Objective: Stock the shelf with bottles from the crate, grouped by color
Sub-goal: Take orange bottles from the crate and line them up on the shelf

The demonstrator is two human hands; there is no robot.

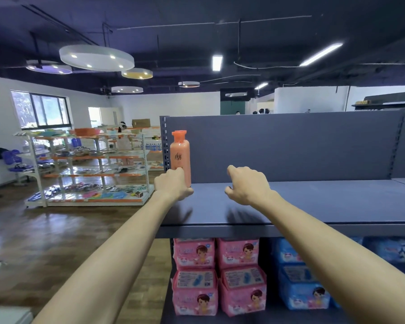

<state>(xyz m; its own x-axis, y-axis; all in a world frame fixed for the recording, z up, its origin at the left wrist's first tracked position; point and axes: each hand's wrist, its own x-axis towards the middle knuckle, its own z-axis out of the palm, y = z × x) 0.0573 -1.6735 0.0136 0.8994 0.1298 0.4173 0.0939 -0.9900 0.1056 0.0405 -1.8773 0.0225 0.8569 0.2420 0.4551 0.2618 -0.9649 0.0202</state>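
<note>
Left grip (173, 183) wrapped round the bottom of the orange bottle (180, 155), arm stretched out straight. Standing upright on the grey shelf (313, 202), close to its left edge. Right grip (246, 185) holding nothing, fingers loosely curled, raised just above the shelf, near the bottle.

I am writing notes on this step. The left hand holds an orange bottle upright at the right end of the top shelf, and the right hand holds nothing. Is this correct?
Not quite: the head view shows the orange bottle upright at the left end of the top shelf, beside the perforated upright post. The rest is correct: the left hand holds it, and the right hand holds nothing.
</note>
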